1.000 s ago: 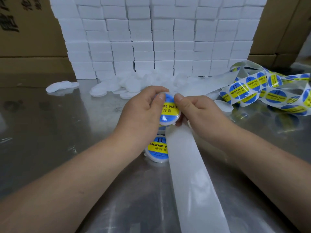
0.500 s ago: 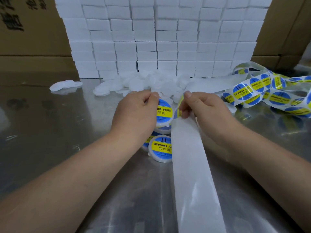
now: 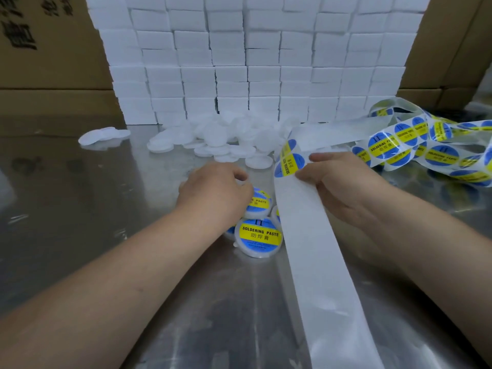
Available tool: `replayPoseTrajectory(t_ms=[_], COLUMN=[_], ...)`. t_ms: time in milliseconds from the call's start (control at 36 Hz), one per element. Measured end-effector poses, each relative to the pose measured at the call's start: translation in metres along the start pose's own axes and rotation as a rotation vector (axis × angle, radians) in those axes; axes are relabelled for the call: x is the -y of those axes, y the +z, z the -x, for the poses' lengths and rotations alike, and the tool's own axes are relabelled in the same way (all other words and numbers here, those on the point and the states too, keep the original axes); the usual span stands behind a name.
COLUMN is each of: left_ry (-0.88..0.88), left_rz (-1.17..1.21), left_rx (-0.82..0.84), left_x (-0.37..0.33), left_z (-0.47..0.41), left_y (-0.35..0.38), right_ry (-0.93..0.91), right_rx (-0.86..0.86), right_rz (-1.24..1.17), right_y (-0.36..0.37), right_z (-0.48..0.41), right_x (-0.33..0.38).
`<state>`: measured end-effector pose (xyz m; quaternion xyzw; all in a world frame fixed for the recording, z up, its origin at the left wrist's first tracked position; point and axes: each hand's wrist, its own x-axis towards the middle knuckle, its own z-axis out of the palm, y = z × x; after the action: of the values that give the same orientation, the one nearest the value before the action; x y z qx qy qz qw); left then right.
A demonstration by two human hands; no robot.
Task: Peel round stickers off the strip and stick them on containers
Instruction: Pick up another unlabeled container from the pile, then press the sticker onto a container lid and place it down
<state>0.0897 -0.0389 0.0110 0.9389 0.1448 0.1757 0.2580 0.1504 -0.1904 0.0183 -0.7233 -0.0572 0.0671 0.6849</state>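
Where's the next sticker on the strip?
Head view, centre-right: the sticker is on the strip, just left of the right hand, behind the labelled containers.

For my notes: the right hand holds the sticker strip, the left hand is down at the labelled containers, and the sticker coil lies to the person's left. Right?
Not quite: in the head view the sticker coil lies to the person's right. The rest stands: the right hand holds the sticker strip, and the left hand is down at the labelled containers.

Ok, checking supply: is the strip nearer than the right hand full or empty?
Empty: bare white strip there; stickers sit only beyond the right hand.
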Motion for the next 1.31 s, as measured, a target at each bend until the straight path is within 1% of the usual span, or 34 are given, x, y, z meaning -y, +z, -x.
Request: replayPoseTrajectory(t_ms=[56, 139, 250, 361, 500, 639, 750, 833, 917, 1000, 1083, 1167, 1222, 1306], left_ry=[0.009, 0.025, 0.047, 0.068, 0.108, 0.069, 0.057, 0.062, 0.058, 0.123, 0.197, 0.226, 0.225, 0.280], left_rz=[-0.032, -0.030, -0.018, 0.003, 0.025, 0.140, 0.120, 0.032, -0.135, -0.346, -0.540, -0.658, -0.672, -0.709], left_rx=[0.001, -0.009, -0.038, -0.065, -0.092, -0.093, -0.073, -0.032, 0.069, 0.169, 0.229, 0.276, 0.271, 0.173], left_x=[0.001, 0.003, 0.002, 0.001, 0.001, -0.001, -0.006, -0.008, -0.007, -0.001, 0.003, 0.001, -0.001, -0.001], left_z=[0.000, 0.000, 0.001, 0.001, 0.001, -0.009, -0.038, -0.071, -0.101, -0.123, -0.139, -0.148, -0.150, -0.148], left_y=[0.000, 0.000, -0.003, -0.004, -0.002, -0.004, -0.009, -0.010, -0.003, 0.009, 0.021, 0.033, 0.037, 0.040], right_ry=[0.080, 0.102, -0.008, -0.123, -0.199, -0.138, -0.094, -0.091, -0.099, -0.120, -0.147, -0.159, -0.160, -0.150], right_rx=[0.031, 0.040, 0.022, 0.040, -0.054, -0.113, -0.104, -0.085, -0.065, -0.043, 0.001, 0.010, 0.020, 0.048], right_rz=[-0.120, -0.189, -0.101, -0.085, -0.060, -0.140, -0.138, -0.145, -0.175, -0.159, -0.164, -0.159, -0.160, -0.171], right_y=[0.002, 0.002, 0.004, 0.006, -0.001, -0.011, -0.013, -0.014, -0.014, -0.015, -0.015, -0.015, -0.015, -0.015], right_z=[0.001, -0.004, -0.010, -0.016, -0.023, -0.027, -0.029, -0.028, -0.029, -0.032, -0.032, -0.033, -0.033, -0.033], right_x=[0.001, -0.002, -0.008, -0.016, -0.018, -0.016, -0.016, -0.018, -0.019, -0.021, -0.023, -0.024, -0.025, -0.025])
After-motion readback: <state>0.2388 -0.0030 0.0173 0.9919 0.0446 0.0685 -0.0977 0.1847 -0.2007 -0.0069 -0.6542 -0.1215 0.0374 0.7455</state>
